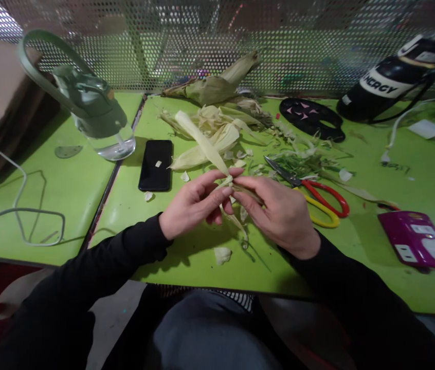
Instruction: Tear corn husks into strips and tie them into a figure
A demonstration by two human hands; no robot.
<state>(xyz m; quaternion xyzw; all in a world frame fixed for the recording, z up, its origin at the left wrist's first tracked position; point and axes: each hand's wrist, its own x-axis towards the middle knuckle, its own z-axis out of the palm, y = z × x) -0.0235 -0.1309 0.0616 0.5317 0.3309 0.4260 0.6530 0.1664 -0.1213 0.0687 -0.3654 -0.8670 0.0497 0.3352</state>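
My left hand (194, 203) and my right hand (279, 210) meet over the green table (186, 262), both pinched on one pale corn husk strip (202, 141). The strip rises up and to the left from my fingers, and thin ends hang below them. Behind it lies a pile of corn husks (221, 110). Scissors with red and yellow handles (318, 198) lie just right of my right hand.
A black phone (156, 164) lies left of the husks, and a clear bottle with a green lid (94, 110) farther left. A purple power strip (420, 240), a black device (391, 82) and a perforated metal screen (298, 46) are also in view. A white cable (20, 210) loops at left.
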